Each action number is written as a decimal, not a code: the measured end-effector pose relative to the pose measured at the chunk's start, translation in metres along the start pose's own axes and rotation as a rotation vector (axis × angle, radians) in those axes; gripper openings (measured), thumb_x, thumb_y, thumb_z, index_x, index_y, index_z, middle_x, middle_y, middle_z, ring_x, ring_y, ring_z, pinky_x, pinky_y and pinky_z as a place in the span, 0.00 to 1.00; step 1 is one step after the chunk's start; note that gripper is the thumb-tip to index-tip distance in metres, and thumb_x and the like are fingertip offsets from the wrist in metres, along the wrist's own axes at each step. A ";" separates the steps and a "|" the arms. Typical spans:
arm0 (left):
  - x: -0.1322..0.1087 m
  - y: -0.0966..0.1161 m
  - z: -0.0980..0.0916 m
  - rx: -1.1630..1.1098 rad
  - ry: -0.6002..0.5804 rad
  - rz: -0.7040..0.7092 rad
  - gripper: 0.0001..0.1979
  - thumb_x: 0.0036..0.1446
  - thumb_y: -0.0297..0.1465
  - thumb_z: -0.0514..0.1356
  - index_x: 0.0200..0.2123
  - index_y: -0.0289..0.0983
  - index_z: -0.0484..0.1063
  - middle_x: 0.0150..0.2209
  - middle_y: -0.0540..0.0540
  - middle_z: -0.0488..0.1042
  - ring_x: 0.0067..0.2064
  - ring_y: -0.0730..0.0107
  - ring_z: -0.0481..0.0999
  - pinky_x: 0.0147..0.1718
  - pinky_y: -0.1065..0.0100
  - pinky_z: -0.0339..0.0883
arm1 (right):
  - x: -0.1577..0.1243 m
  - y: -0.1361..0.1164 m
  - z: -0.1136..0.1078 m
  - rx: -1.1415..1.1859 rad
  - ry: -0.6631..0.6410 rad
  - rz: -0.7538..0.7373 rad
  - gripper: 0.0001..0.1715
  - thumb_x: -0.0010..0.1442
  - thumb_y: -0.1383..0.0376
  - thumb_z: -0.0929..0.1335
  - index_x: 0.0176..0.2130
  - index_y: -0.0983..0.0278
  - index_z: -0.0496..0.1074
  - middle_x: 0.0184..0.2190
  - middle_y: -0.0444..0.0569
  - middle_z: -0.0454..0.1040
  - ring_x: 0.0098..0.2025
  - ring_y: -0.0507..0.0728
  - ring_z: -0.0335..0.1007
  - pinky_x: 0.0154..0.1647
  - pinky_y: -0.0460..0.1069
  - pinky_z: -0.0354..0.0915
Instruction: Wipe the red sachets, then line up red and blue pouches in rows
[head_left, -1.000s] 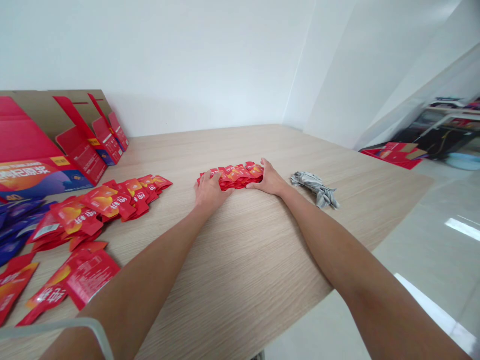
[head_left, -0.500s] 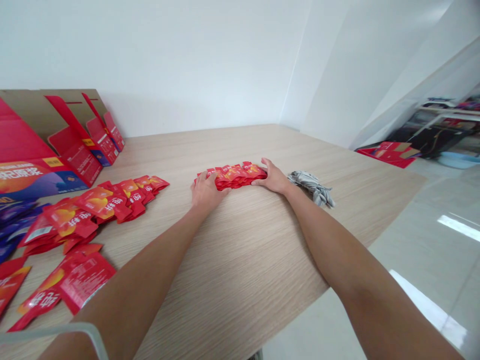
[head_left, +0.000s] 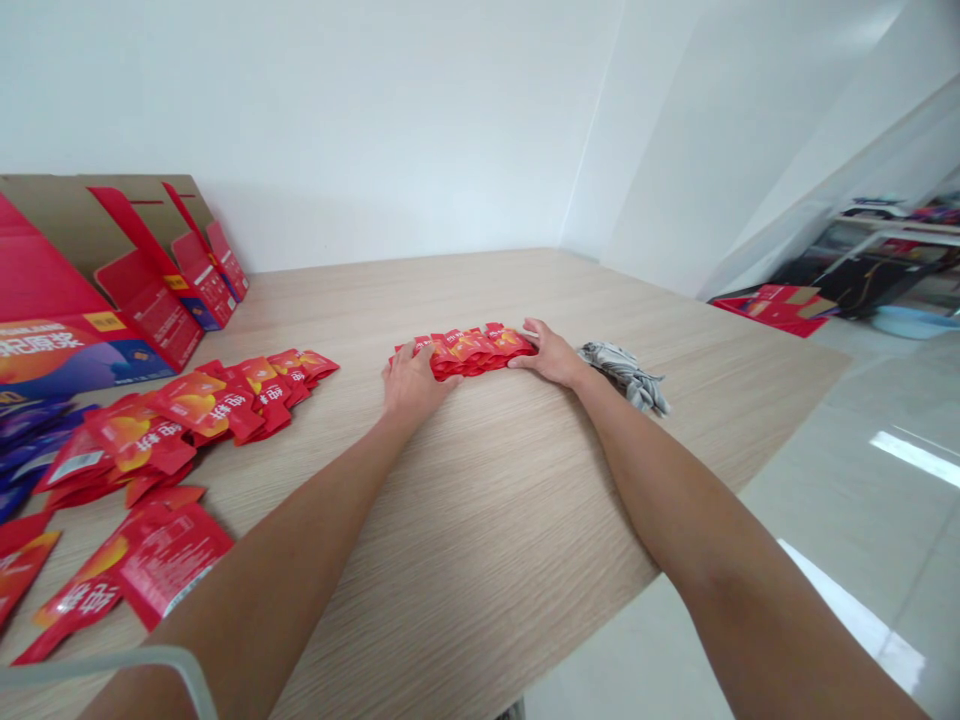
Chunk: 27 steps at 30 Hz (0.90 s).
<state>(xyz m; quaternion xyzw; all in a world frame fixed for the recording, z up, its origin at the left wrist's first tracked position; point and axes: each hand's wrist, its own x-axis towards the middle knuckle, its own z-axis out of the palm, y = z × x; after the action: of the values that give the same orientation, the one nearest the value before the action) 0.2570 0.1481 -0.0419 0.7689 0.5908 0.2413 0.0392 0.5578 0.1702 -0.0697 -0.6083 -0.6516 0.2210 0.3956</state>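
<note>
A row of overlapping red sachets [head_left: 469, 350] lies in the middle of the light wooden table [head_left: 487, 500]. My left hand [head_left: 409, 385] rests on the row's left end, fingers curled over the packets. At the right end my right hand [head_left: 547, 352] presses against the sachets with its fingers bent round them. Both forearms stretch out from the near edge of the table.
More red sachets [head_left: 195, 405] lie spread at the left, with dark blue ones [head_left: 30, 430] beyond them. Red and brown cardboard boxes [head_left: 112, 280] stand at the back left. A crumpled grey cloth [head_left: 622, 372] lies right of my right hand. The table's right edge drops to a shiny floor.
My hands have stayed at the two ends of the sachet row, squeezing it slightly together. The camera shifted a little; nothing else moved.
</note>
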 end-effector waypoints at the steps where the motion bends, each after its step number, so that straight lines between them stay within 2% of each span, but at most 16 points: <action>1: 0.000 0.000 0.000 -0.001 -0.002 0.000 0.34 0.60 0.52 0.69 0.65 0.41 0.74 0.72 0.34 0.66 0.72 0.47 0.66 0.71 0.49 0.61 | 0.000 0.000 0.000 0.000 0.002 0.001 0.72 0.46 0.53 0.86 0.76 0.61 0.54 0.77 0.66 0.56 0.75 0.72 0.61 0.76 0.67 0.59; 6: 0.001 -0.002 0.002 -0.012 0.004 0.006 0.35 0.60 0.50 0.69 0.65 0.40 0.74 0.71 0.33 0.66 0.72 0.47 0.66 0.71 0.48 0.62 | 0.002 0.003 -0.002 0.059 -0.012 0.004 0.71 0.46 0.56 0.85 0.76 0.62 0.53 0.78 0.67 0.53 0.76 0.71 0.60 0.76 0.66 0.58; 10: 0.004 -0.008 0.007 -0.078 0.035 0.020 0.36 0.55 0.48 0.73 0.63 0.40 0.76 0.70 0.35 0.68 0.70 0.46 0.69 0.70 0.49 0.63 | 0.000 0.012 -0.011 0.196 -0.029 0.032 0.71 0.45 0.62 0.85 0.76 0.59 0.53 0.79 0.66 0.51 0.77 0.71 0.58 0.75 0.67 0.60; 13: 0.006 -0.014 0.011 -0.150 0.060 0.024 0.38 0.51 0.44 0.75 0.63 0.37 0.76 0.69 0.33 0.69 0.70 0.46 0.70 0.71 0.51 0.63 | -0.002 0.020 -0.017 0.242 0.007 0.062 0.68 0.44 0.66 0.84 0.75 0.59 0.55 0.76 0.66 0.57 0.76 0.71 0.60 0.74 0.67 0.61; 18: 0.007 -0.021 0.013 -0.242 0.108 0.059 0.34 0.50 0.37 0.76 0.60 0.34 0.78 0.64 0.33 0.73 0.65 0.48 0.75 0.69 0.57 0.66 | -0.003 0.027 -0.017 0.224 0.054 0.069 0.63 0.44 0.67 0.83 0.72 0.59 0.59 0.71 0.65 0.66 0.73 0.70 0.66 0.73 0.68 0.61; 22: 0.007 -0.023 0.014 -0.272 0.139 0.077 0.31 0.49 0.36 0.77 0.57 0.35 0.80 0.62 0.34 0.75 0.64 0.48 0.76 0.68 0.56 0.67 | -0.002 0.029 -0.015 0.232 0.074 0.059 0.61 0.44 0.66 0.83 0.70 0.62 0.60 0.69 0.66 0.68 0.71 0.70 0.69 0.73 0.66 0.63; 27: 0.008 -0.025 0.017 -0.280 0.148 0.079 0.30 0.48 0.36 0.77 0.55 0.35 0.81 0.63 0.34 0.75 0.64 0.48 0.76 0.68 0.54 0.67 | -0.001 0.033 -0.015 0.247 0.096 0.047 0.58 0.44 0.67 0.83 0.68 0.59 0.61 0.66 0.63 0.71 0.69 0.69 0.72 0.72 0.68 0.65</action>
<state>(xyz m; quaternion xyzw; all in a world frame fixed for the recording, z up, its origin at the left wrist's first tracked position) 0.2435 0.1668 -0.0629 0.7587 0.5217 0.3788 0.0928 0.5904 0.1720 -0.0863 -0.5799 -0.5853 0.2796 0.4928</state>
